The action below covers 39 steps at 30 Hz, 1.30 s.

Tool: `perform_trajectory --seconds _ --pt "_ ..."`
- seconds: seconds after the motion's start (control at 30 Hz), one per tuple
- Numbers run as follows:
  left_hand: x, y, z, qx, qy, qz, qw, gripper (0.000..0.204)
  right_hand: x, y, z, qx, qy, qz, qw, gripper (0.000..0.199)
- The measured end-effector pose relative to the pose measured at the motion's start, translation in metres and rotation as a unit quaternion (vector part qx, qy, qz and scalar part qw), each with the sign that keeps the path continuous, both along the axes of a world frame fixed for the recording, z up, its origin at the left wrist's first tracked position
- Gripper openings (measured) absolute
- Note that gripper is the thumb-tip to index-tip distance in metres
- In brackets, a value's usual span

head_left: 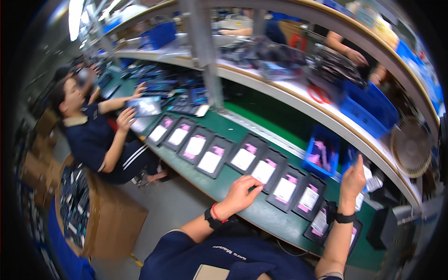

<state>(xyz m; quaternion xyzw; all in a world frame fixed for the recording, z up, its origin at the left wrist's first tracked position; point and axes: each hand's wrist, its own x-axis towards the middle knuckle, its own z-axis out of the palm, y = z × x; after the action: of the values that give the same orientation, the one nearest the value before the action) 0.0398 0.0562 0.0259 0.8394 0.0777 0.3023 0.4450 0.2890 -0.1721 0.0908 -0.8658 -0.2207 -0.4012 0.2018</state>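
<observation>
My left hand hovers over the near side of the row of dark trays, its thumb and fingers pinched together. Whether anything small is in the pinch I cannot make out. Below it lies a black tray with a white label card and pink pieces. My right hand is raised at the right by the shelf edge, one finger pointing up. Its other fingers are curled and mostly hidden. Beside it are blurred white items. A blue bin of pink pieces stands left of that hand.
Several similar trays line the green bench. At the left a co-worker holds a flat package beside a dark pile. A shelf with a blue crate runs above. A fan sits right; a carton, lower left.
</observation>
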Motion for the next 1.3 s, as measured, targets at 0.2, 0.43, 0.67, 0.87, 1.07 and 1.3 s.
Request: perform_trajectory --seconds 0.2,0.43,0.67,0.87,1.07,1.3 --pt "-0.032 0.107 -0.017 0.152 -0.017 0.353 0.923 0.035 0.008 0.050 -0.033 -0.223 0.041 0.172 0.959 0.030" --pt "-0.090 0.237 -0.004 0.076 0.392 0.432 0.809 0.107 -0.072 0.054 -0.012 -0.148 0.140 0.256 0.945 0.052" --pt "-0.082 0.245 -0.011 0.016 0.420 0.390 0.820 0.109 -0.172 0.133 -0.057 -0.285 0.285 0.366 0.839 0.068" --pt "-0.093 0.250 -0.034 0.095 0.368 0.374 0.846 0.101 -0.180 0.142 -0.073 -0.301 0.302 0.365 0.828 0.069" --pt "-0.084 0.239 -0.039 0.142 0.315 0.349 0.871 0.092 -0.190 0.113 -0.072 -0.300 0.298 0.381 0.822 0.067" --pt "-0.078 0.258 -0.061 0.230 0.273 0.360 0.862 0.082 -0.204 0.074 -0.058 -0.214 0.233 0.373 0.872 0.069"
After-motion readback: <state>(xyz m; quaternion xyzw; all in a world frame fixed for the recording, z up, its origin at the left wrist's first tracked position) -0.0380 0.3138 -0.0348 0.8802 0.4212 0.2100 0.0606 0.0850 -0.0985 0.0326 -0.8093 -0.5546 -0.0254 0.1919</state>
